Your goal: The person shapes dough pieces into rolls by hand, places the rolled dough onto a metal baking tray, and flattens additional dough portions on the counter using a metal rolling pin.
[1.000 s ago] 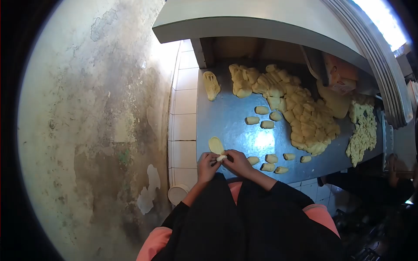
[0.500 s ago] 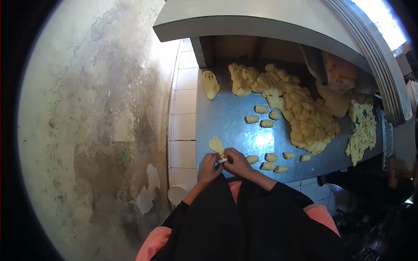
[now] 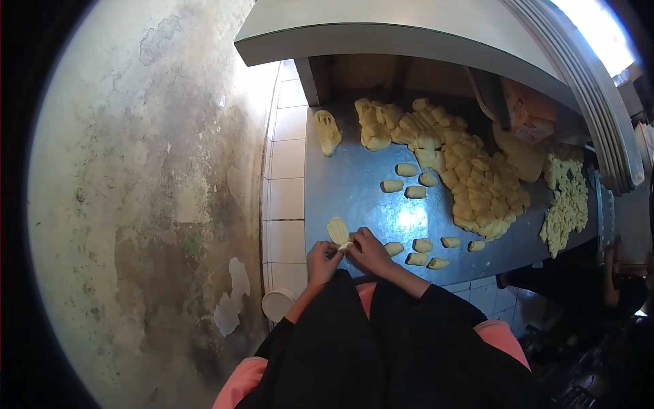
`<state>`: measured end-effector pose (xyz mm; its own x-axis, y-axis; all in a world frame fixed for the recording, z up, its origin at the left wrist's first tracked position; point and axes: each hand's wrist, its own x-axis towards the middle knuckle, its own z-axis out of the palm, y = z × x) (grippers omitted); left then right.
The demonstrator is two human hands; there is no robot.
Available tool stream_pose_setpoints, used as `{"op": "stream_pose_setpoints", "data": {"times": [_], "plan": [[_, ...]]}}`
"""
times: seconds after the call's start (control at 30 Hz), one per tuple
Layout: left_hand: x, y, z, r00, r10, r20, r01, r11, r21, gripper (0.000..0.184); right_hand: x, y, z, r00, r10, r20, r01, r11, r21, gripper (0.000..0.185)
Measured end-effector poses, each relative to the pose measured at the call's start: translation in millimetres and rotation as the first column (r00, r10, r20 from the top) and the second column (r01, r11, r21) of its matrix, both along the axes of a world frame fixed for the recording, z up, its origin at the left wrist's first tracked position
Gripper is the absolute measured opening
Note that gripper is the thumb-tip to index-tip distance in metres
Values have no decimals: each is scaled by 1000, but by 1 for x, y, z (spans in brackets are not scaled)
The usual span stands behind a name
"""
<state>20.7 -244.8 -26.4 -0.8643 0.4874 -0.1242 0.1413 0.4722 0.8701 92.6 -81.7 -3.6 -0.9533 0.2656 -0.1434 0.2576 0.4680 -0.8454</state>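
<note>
A flattened strip of dough [image 3: 337, 230] lies on the metal table near its front left, its near end between my hands. My left hand [image 3: 323, 262] pinches the left side of that end. From the right, my right hand [image 3: 366, 251] has its fingers closed on the other side, where the end looks folded over. Just right of my right hand sit several rolled dough pieces [image 3: 422, 245]. Farther back on the table is another small group of dough rolls [image 3: 407, 170].
A large heap of dough pieces [image 3: 477, 177] covers the table's back right, with smaller dough bits [image 3: 567, 201] beyond. One flat dough piece [image 3: 328, 133] lies at the back left. A shelf [image 3: 409, 37] overhangs the back. A white bucket [image 3: 278, 304] stands at left; another person's arm [image 3: 611, 276] shows at right.
The dough strip now lies flatter and wider at its far part. My hands have shifted slightly at its near end, and the white piece there is less visible.
</note>
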Motion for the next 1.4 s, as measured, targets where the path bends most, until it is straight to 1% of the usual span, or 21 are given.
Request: {"op": "stream_pose_setpoints", "data": {"times": [0.03,0.13,0.23,0.27,0.33,0.4,0.43,0.47,0.53,0.57,0.67,0.7,0.73,0.8,0.93,1.03,1.13,1.17,1.27,1.3,1.4], "plan": [[1,2,0,1000,17,-20,-16,997,71,19,-2,-2,1,999,1,39,-2,1000,27,25],[-6,3,3,999,-3,48,3,1000,-6,19,-12,-4,10,994,2,106,-15,992,127,27],[-15,7,7,999,-19,28,21,997,-73,20,-21,-5,17,993,-6,118,-22,973,228,30],[-18,8,10,999,-41,-28,36,990,-137,19,-23,-4,20,990,-23,137,-7,977,215,31],[-22,10,22,986,-98,-136,58,962,-267,19,-26,-1,12,997,-47,62,29,965,259,38],[-22,16,26,942,-34,-333,-25,985,-172,17,-27,5,8,996,-72,44,60,972,226,40],[-23,14,30,931,-76,-357,0,978,-209,19,-26,7,8,995,-100,29,92,976,198,40],[-21,16,33,877,-128,-464,46,982,-184,22,-25,10,8,989,-146,-1,144,975,167,37],[-14,15,36,725,-209,-656,144,978,-152,31,-23,19,9,971,-220,-89,229,968,103,34],[-8,7,19,740,-321,-591,240,947,-214,47,-21,26,10,961,-235,-148,249,965,80,33],[20,10,14,605,-595,-528,285,782,-555,56,-11,46,21,914,-308,-263,327,944,31,28],[21,12,18,647,-638,-417,310,720,-621,65,-7,53,30,916,-340,-213,348,938,2,27],[19,14,21,660,-628,-413,287,718,-634,67,-2,58,37,916,-369,-159,370,929,-27,27],[6,23,28,683,-604,-410,238,715,-657,72,10,66,37,889,-419,-185,410,908,-83,26],[-44,38,27,768,-538,-349,192,712,-675,80,33,77,35,848,-476,-233,466,879,-100,23],[-78,45,31,749,-565,-346,205,694,-690,85,46,82,30,847,-490,-207,487,871,-70,21],[-98,42,32,748,-515,-420,228,792,-567,89,58,88,39,846,-496,-195,487,868,-95,18],[-99,38,32,741,-505,-442,228,809,-543,83,63,90,43,839,-501,-212,493,865,-92,18],[-92,29,48,740,-536,-407,367,828,-424,73,75,96,45,817,-526,-237,517,849,-103,17],[-87,29,59,726,-533,-434,413,843,-345,63,79,99,46,809,-541,-231,529,840,-118,16],[-89,28,42,745,-613,-264,484,768,-419,55,89,103,45,807,-560,-189,541,829,-145,16]]}}
